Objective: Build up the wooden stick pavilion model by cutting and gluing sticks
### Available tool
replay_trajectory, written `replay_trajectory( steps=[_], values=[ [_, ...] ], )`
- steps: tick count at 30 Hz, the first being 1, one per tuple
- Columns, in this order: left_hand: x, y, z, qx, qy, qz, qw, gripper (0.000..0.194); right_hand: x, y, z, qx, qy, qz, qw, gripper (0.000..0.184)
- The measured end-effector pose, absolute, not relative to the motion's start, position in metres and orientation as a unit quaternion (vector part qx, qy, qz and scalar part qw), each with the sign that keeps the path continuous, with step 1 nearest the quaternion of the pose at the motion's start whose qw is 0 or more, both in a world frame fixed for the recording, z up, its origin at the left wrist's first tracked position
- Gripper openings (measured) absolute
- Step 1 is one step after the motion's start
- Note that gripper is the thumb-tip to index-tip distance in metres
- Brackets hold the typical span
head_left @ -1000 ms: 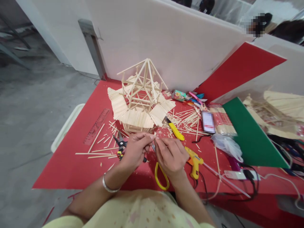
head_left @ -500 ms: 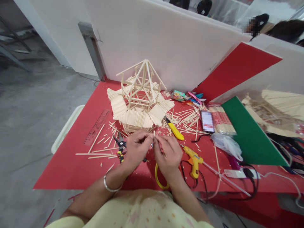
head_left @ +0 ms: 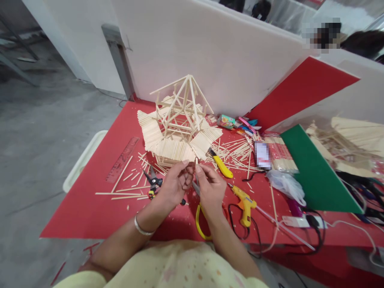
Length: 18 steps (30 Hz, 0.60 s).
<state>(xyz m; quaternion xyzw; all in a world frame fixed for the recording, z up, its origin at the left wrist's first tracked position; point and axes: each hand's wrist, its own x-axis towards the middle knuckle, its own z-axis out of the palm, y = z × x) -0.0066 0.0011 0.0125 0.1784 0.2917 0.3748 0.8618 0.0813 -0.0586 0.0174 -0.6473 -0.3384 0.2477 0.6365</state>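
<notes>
In my right hand [head_left: 212, 190] a short wooden stick [head_left: 197, 161] is pinched between thumb and fingertips, pointing up. My left hand [head_left: 175, 185] is just to its left, fingers loosely curled and apart, with nothing visible in them. Beyond both hands stands a model pavilion [head_left: 177, 149] of pale wooden sticks, with an open pointed frame on top and slatted lower roof panels. Scissors [head_left: 198, 226] with yellow handles lie partly under my right hand. Beside my left wrist are black and yellow pruning cutters [head_left: 153, 181].
A yellow utility knife [head_left: 222, 166] and a yellow glue gun [head_left: 246, 206] lie at right. Loose sticks [head_left: 237, 150], a phone [head_left: 262, 155], a plastic bag [head_left: 285, 186] and a power strip [head_left: 295, 221] are farther right. At left is a clear ruler [head_left: 122, 159]. White partitions [head_left: 210, 52] stand behind.
My left hand has let go and moved slightly left, its fingers opening. The small stick stays in my right hand. The view has shifted a little.
</notes>
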Motion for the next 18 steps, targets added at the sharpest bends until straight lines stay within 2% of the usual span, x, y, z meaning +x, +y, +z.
replay_trajectory(
  steps=[18],
  values=[
    [-0.0064,0.0041,0.0138,0.156,0.302,0.377,0.862,0.024,0.0814,-0.0506,0.0128,-0.653,-0.345,0.23,0.634,0.023]
  ],
)
